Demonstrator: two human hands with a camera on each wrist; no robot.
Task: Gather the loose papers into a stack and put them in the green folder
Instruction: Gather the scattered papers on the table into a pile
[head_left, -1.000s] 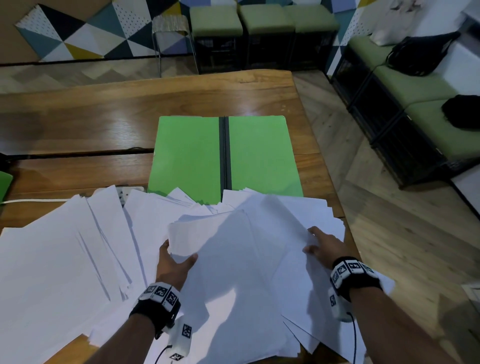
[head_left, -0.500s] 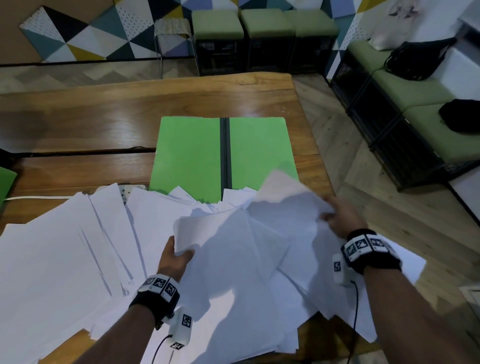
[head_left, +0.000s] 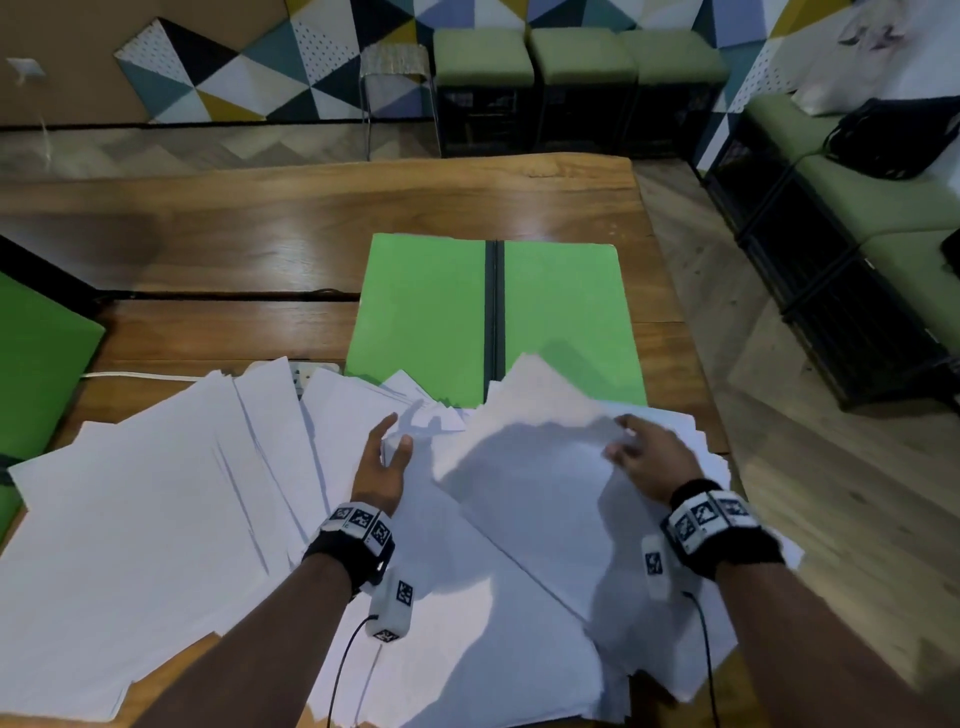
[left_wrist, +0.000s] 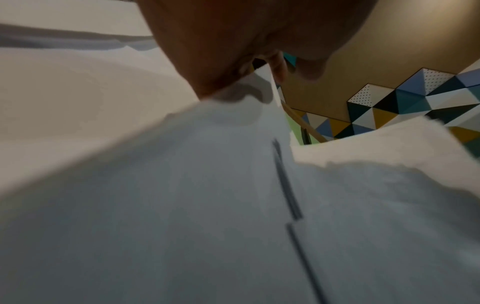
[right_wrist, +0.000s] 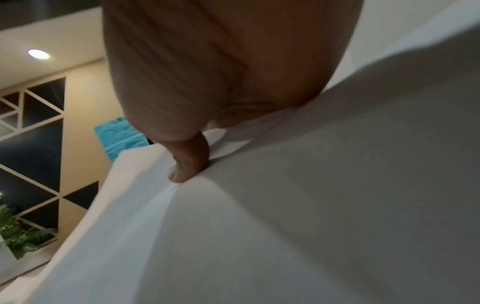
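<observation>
Loose papers (head_left: 156, 519) in the grip of left hand (head_left: 379, 467) and right hand (head_left: 654, 462) — green folder (head_left: 426, 312) partly beneath.

Near edge of green folder (head_left: 426, 312), most of power strip (head_left: 304, 371), under loose papers (head_left: 156, 519)

Count per kind:
- green folder (head_left: 426, 312): one, plus a second green sheet (head_left: 36, 353) at the left edge.
- papers (head_left: 156, 519): many, overlapped, number cannot be told.
- hands: two, left hand (head_left: 382, 467) and right hand (head_left: 654, 460).
- green stools (head_left: 582, 52): three.
- metal stool (head_left: 397, 62): one.

We see a dim room. Dark shadows lie on the papers (head_left: 530, 483). The tabletop (head_left: 291, 234) shines. Wrist views look blurry.
</observation>
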